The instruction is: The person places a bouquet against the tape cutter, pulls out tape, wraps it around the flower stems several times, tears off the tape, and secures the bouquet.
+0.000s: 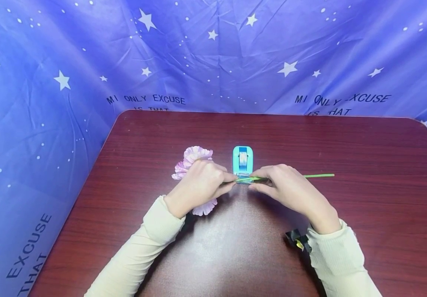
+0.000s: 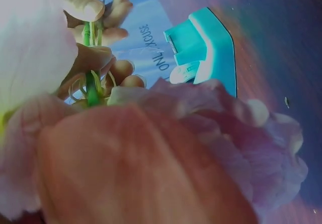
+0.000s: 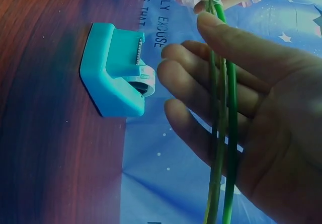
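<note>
Pinkish-lilac flowers (image 1: pixel 197 155) lie partly hidden under my left hand (image 1: pixel 201 181), which pinches their green stems (image 3: pixel 231 133) close below the blossoms. A short way along, my right hand (image 1: pixel 291 187) holds the same stems between thumb and fingers. In the right wrist view they run down across its palm, a thicker green one beside thinner ones. Just beyond both hands stands a turquoise tape dispenser (image 1: pixel 249 165) with a roll of tape (image 1: pixel 243 159). A shiny clear patch shows on the stems by the left fingertips; whether it is tape is hard to tell.
All this is over a dark red-brown wooden table (image 1: pixel 377 165). A blue cloth (image 1: pixel 213 62) with white stars and lettering hangs behind and to the left. Beside the right sleeve is a small black object (image 1: pixel 294 238) with a yellow spot.
</note>
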Motion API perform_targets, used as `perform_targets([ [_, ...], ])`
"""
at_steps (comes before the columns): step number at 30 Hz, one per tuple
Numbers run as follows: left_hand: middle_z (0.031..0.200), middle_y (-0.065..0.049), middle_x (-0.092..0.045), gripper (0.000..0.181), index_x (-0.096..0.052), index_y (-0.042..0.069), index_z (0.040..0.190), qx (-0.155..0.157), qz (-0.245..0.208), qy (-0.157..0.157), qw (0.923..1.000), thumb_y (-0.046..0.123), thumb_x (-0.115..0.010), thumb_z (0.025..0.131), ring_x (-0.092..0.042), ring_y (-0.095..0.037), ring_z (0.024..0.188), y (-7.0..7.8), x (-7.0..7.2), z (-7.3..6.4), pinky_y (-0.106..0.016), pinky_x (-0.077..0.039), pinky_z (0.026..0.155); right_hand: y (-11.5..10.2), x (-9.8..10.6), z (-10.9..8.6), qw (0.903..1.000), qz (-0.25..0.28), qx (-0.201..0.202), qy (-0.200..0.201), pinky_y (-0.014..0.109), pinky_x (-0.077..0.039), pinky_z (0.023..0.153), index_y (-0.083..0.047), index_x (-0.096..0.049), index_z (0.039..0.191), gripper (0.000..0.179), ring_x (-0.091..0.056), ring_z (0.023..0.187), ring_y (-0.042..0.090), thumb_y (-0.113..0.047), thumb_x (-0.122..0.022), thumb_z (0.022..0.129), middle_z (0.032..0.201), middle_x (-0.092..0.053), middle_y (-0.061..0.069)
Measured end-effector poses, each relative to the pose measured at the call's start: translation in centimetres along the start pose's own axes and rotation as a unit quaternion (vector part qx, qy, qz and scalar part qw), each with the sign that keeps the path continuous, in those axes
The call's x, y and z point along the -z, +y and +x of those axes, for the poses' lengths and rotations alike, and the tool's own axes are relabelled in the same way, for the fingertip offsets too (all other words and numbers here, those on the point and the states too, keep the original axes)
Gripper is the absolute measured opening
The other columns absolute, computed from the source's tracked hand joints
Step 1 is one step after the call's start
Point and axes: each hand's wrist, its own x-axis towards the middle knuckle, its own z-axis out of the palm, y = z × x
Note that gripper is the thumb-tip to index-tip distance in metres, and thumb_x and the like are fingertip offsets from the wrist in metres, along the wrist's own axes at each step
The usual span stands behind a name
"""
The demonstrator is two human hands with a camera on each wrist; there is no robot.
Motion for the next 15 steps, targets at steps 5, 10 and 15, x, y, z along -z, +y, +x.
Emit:
perform_targets([
  [5,0.054,0.010,-0.046,0.019,-0.068,0.024,0.070,0.005,0.000,0.009,0.9999,0.014,-0.070,0.086,-0.039,-0.005,0.047,-0.1,0.1,-0.1,-0.024,-0.037,0.047,-0.4,0.0,0.0,0.9976,0.005,0.021,0.066,0.036,-0.052,0.085,-0.010,-0.071,0.114,0.034,-0.063,0.094,0.013,-0.024,-0.080,0.084,0.103,-0.069,-0.002],
  [10,0.055,0.010,-0.051,0.013,-0.075,0.024,0.079,0.019,-0.005,0.020,0.9996,0.014,-0.071,0.085,-0.044,-0.004,0.047,-0.3,0.3,-0.1,-0.023,-0.039,0.047,-1.1,0.5,-0.1,0.9838,0.064,0.089,0.141,0.023,-0.048,0.080,-0.017,-0.073,0.104,0.022,-0.057,0.093,0.006,-0.013,-0.080,0.083,0.099,-0.066,-0.010],
  [15,0.058,0.011,-0.056,0.011,-0.079,0.023,0.088,0.033,-0.010,0.028,0.9990,0.016,-0.071,0.086,-0.048,-0.003,0.048,-0.5,0.6,-0.2,-0.023,-0.043,0.048,-1.6,0.3,-0.3,0.9846,0.150,0.087,-0.025,0.020,-0.048,0.063,-0.024,-0.075,0.097,0.008,-0.054,0.071,0.000,-0.019,-0.070,0.093,0.086,-0.067,-0.016],
])
